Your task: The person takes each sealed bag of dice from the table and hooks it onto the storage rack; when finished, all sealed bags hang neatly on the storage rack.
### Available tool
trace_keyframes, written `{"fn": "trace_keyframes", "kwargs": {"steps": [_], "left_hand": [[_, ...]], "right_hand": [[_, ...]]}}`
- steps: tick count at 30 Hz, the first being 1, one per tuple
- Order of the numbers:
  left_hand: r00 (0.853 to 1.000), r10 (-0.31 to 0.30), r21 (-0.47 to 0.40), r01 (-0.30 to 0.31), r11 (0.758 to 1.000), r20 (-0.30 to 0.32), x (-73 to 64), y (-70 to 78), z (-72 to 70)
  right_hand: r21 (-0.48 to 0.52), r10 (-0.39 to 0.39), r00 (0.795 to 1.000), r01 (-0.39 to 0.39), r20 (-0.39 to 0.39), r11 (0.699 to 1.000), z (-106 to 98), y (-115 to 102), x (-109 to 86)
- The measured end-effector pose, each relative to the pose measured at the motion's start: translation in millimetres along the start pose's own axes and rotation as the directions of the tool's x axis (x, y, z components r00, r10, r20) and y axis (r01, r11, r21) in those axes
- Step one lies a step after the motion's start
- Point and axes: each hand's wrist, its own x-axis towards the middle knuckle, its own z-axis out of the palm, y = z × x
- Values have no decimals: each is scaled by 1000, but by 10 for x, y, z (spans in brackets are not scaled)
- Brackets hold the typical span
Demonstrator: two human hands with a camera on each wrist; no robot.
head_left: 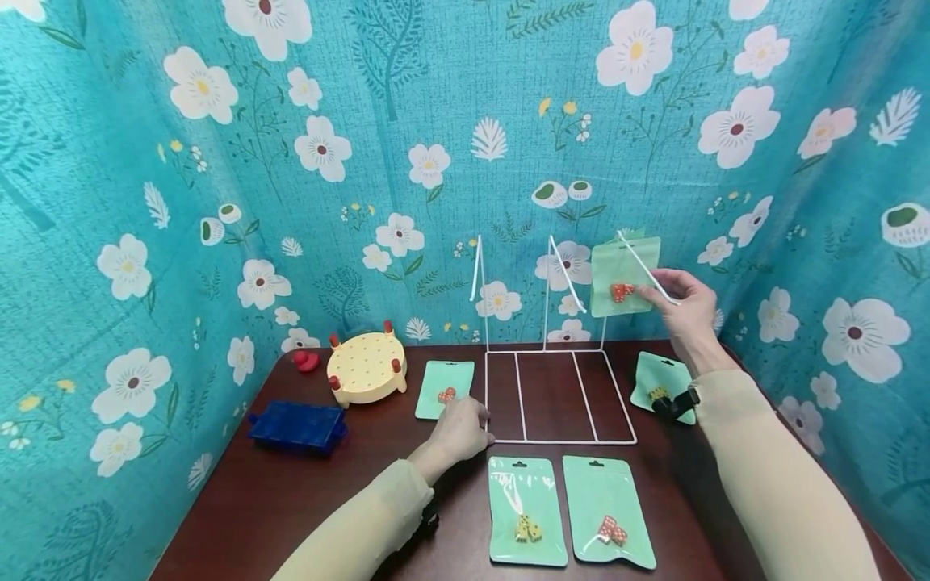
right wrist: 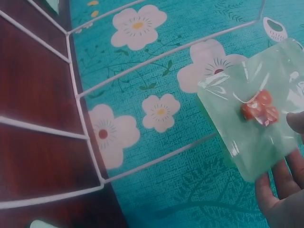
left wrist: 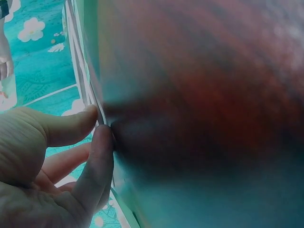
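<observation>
A green pouch [head_left: 609, 268] with red dice [head_left: 620, 292] hangs upright on the rack's right hook. The white wire rack [head_left: 545, 352] stands along the desk's [head_left: 363, 468] back edge.

Glossy plastic pouches [head_left: 527, 496]; smooth rack [head_left: 545, 352], perhaps coated metal; matt cloth backdrop [head_left: 450, 218].

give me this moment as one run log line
left hand: pinches rack near front left corner | right hand: holds red-dice bag at right hook | table: four other bags
</observation>
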Motion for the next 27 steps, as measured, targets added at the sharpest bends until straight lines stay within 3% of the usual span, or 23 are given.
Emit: {"fn": "trace_keyframes", "kwargs": {"steps": [5, 10, 14, 18, 24, 27], "left_hand": [[1000, -5, -5, 5, 1000, 3, -4, 8, -8], [1000, 2, -1, -2, 1000, 1, 0, 10, -2], [1000, -3, -6, 3, 1000, 2, -9, 12, 3], [1000, 0, -11, 0, 1000, 4, -9, 19, -5], [1000, -7, -8, 7, 1000, -1, 17, 9, -6], [1000, -1, -11, 1, 1000, 1, 12, 17, -10]], "right_hand": [[-177, 67, 997, -71, -28, 982, -136, 62, -67], [-334, 160, 987, -157, -17, 930, -443, 300, -199], [-480, 241, 970, -208, 8, 852, -696, 547, -343], [-608, 298, 953, -206, 53, 767, -887, 714, -492], [-773, 321, 939, -114, 121, 624, -1013, 818, -597], [-807, 325, 935, -80, 143, 585, -1030, 859, -599]]}}
